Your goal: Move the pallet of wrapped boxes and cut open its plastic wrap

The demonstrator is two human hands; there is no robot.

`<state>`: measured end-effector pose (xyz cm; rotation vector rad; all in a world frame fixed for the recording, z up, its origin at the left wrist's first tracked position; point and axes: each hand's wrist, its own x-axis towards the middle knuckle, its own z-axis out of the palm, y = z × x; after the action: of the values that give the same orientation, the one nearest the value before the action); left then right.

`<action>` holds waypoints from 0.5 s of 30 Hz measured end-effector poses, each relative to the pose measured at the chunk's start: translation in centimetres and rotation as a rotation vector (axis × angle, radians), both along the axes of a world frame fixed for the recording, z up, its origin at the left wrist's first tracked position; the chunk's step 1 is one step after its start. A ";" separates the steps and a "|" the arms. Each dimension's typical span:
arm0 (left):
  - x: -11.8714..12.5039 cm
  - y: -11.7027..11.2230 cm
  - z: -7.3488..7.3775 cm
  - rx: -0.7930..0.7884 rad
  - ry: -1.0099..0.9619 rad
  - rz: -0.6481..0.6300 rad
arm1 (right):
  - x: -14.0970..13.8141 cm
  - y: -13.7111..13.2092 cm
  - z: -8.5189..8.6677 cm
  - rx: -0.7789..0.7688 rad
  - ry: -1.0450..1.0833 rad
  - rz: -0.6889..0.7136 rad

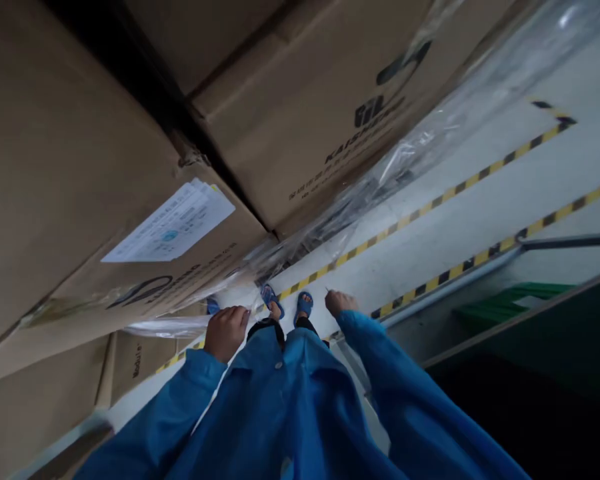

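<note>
Looking steeply down, I see my blue coat and my feet in blue sandals (pixel 303 307) on a pale floor. My left hand (pixel 226 331) is closed on a strip of clear plastic wrap (pixel 170 325) that trails off the stacked cardboard boxes (pixel 130 200) on my left. My right hand (pixel 341 302) hangs by my side as a loose fist, with something thin poking up from it that I cannot make out.
Tall cardboard boxes with a white paper label (pixel 173 223) fill the left and top, partly wrapped in clear film. Yellow-and-black tape lines (pixel 430 203) run across the floor. A dark table edge with green items (pixel 505 303) stands at the right.
</note>
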<state>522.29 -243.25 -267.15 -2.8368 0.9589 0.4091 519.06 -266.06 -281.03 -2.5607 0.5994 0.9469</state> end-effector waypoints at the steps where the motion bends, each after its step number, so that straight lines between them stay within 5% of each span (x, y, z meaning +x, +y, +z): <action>1: 0.6 -0.3 -0.1 -0.034 -0.035 -0.036 | -0.7 -0.3 -0.3 -0.007 0.018 -0.008; 5: 4.8 -3.2 -1.2 -0.093 -0.123 -0.016 | -0.7 0.4 1.3 -0.015 -0.062 -0.004; 10: 6.9 -4.6 -3.2 -0.291 0.076 0.318 | 0.3 1.3 4.9 -0.027 -0.518 0.050; 15: 6.7 -3.9 -3.8 -0.495 0.317 0.657 | -0.4 1.6 5.4 -0.012 -0.750 0.102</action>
<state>529.00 -247.12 -270.96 -3.5830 0.1138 0.7947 518.63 -264.45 -275.61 -2.6950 0.2499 -0.0357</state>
